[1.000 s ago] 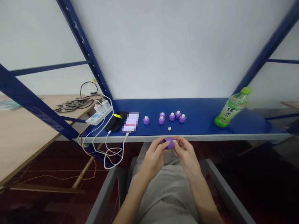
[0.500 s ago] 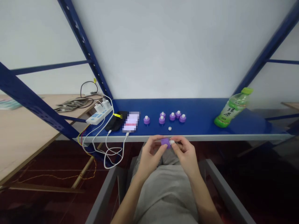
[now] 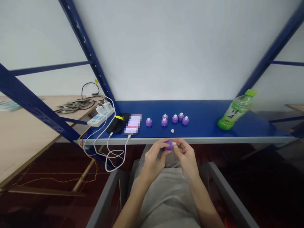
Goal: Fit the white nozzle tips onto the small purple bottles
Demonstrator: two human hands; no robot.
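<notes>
My left hand is closed around a purple bottle cap, held just off the front edge of the blue shelf, above my lap. The cap lies on its side, its white spout pointing right. That spout is pinched between the thumb and fingers of my right hand. Beyond my hands, a small loose white spout piece lies on the shelf. Several purple caps with white spouts stand upright farther back, among them a lone purple cap on the left and another cap on the right.
On the blue shelf, a green tea bottle stands to the right. A phone, a black pouch and a power strip lie left. White cables hang over the front edge. Grey chair arms flank me.
The fingers of my left hand have shifted around the purple cap, and the cap has turned slightly. My right hand keeps its pinch on the white spout. Things on the shelf have stayed put.
</notes>
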